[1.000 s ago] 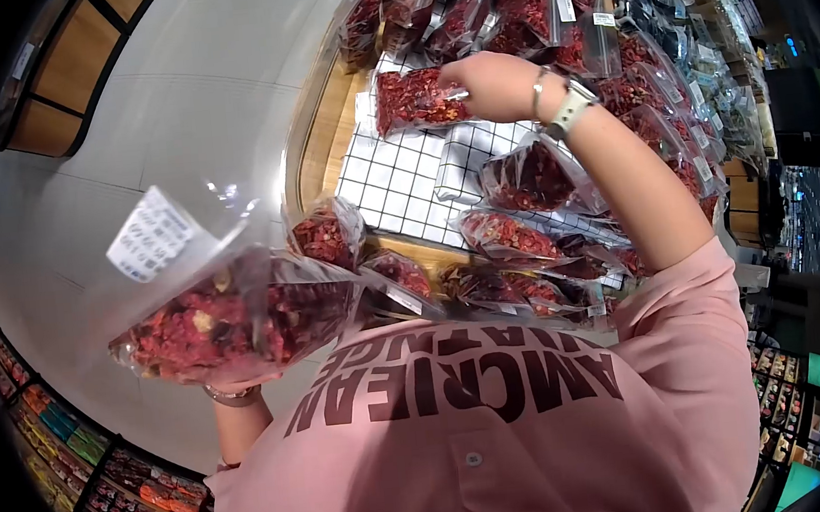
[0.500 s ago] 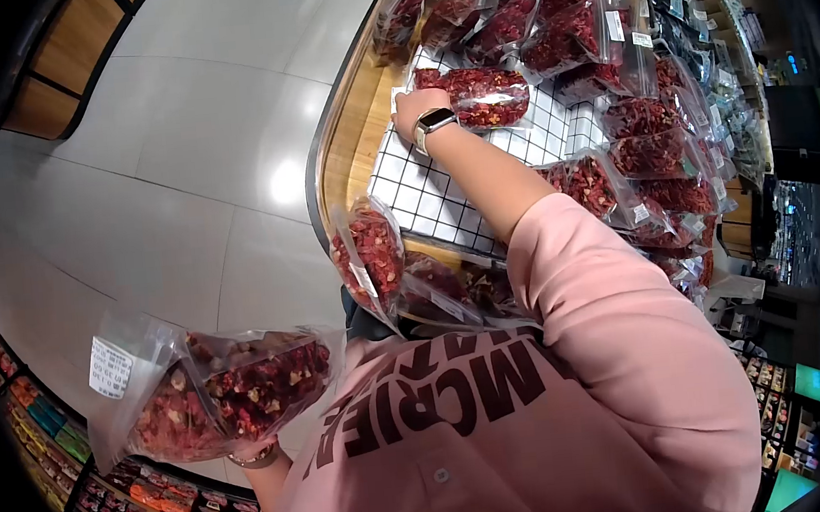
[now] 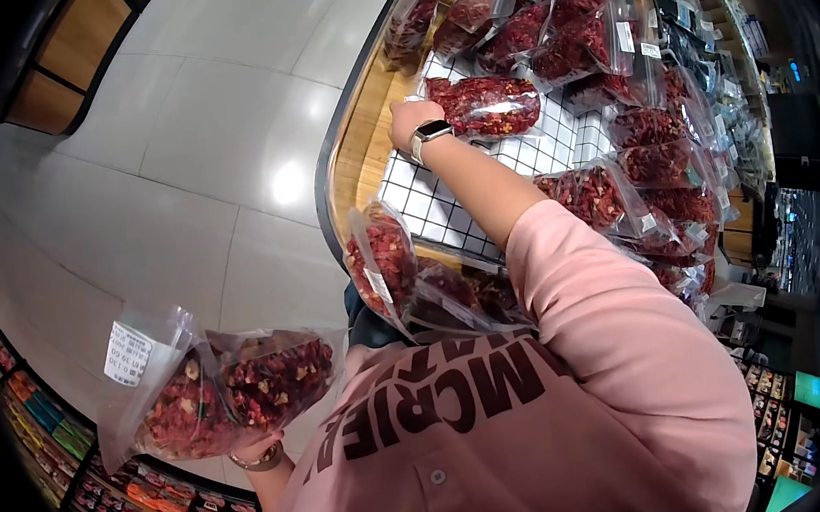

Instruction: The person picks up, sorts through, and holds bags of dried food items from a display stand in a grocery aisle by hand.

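Observation:
My left hand (image 3: 272, 442) holds up a clear zip bag (image 3: 179, 408) of dark red dried pieces at the lower left, with a white label on its top flap. Most of its fingers are hidden behind the bag. My right hand (image 3: 415, 124), with a watch on the wrist, is closed at the left end of another red-filled bag (image 3: 493, 107). That bag lies over a white, black-lined grid surface (image 3: 440, 205) in a wooden-edged display. Its fingertips are partly hidden.
More red-filled bags (image 3: 586, 44) crowd the back and right of the display. Another bag (image 3: 381, 258) stands at its near left corner. The wooden rim (image 3: 362, 153) curves along the left, beside a tiled floor (image 3: 181, 198). Stocked shelves (image 3: 149, 503) are at the lower left.
The view has shifted slightly, so the display sits a little further right and lower. Both hands keep their hold, and the left bag's labelled flap has tilted a little.

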Motion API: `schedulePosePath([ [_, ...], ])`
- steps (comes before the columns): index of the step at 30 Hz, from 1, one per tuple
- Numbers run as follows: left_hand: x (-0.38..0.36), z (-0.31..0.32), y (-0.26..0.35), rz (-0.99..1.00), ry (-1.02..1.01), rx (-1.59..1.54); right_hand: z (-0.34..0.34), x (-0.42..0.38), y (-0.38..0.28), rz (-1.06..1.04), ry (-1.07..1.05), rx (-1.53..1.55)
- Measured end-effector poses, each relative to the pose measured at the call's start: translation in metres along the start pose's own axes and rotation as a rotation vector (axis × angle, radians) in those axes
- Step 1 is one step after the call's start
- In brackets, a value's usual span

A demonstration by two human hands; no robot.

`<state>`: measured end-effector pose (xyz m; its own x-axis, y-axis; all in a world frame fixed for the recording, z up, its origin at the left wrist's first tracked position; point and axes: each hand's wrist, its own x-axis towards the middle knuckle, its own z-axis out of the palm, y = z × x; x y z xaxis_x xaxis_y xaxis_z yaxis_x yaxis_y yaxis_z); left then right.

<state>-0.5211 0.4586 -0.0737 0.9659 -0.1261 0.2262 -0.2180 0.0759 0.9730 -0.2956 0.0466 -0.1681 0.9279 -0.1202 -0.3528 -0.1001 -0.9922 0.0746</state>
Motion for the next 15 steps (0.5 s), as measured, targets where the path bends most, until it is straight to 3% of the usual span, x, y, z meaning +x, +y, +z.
schedulePosePath([
  [5, 0.013, 0.003, 0.002, 0.049, -0.048, 0.001, -0.005, -0.002, 0.010, 0.150, 0.038, 0.227],
  [10, 0.039, 0.012, 0.005, 0.120, -0.141, -0.021, -0.069, -0.045, 0.028, 0.026, 0.024, 0.097],
  [11, 0.044, 0.013, 0.008, 0.137, -0.161, -0.025, -0.110, -0.074, 0.032, 0.013, 0.077, 0.075],
  [15, 0.056, 0.019, 0.016, 0.178, -0.223, -0.033, -0.168, -0.118, 0.089, 0.101, 0.088, 0.013],
])
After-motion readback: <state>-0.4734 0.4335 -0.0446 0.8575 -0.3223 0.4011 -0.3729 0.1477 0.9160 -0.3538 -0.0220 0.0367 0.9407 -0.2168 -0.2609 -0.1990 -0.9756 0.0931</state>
